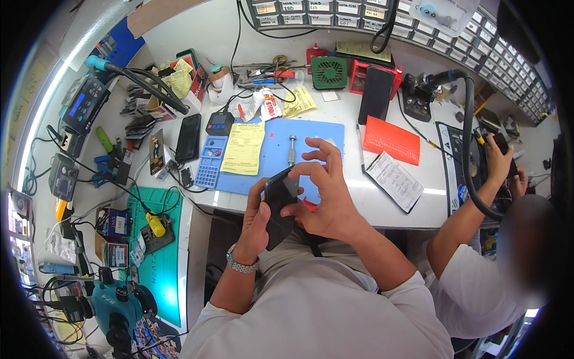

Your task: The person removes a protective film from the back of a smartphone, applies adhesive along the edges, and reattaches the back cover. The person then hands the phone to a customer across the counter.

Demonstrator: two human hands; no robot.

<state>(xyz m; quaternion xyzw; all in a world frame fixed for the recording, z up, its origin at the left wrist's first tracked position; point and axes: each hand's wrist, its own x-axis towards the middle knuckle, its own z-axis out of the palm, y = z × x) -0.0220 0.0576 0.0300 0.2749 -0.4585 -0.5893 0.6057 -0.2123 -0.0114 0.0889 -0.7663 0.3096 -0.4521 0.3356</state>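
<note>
My left hand [255, 230] grips a dark smartphone [280, 197], held tilted above my lap at the desk's front edge. My right hand [323, 200] is at the phone's right side, fingers spread, with index finger and thumb at its edge and face. Just beyond the phone, a metal screwdriver [292, 151] stands out against the blue work mat [305, 128]. Something small and red [310, 204] shows partly behind my right hand.
On the mat lie a yellow paper form [243, 148] and a blue parts tray [210, 161]. Another phone [188, 137] lies left; a red pouch [391, 140] and white form [394, 180] lie right. A microscope [116, 308] stands near left. Another person's hand [499, 158] works at right.
</note>
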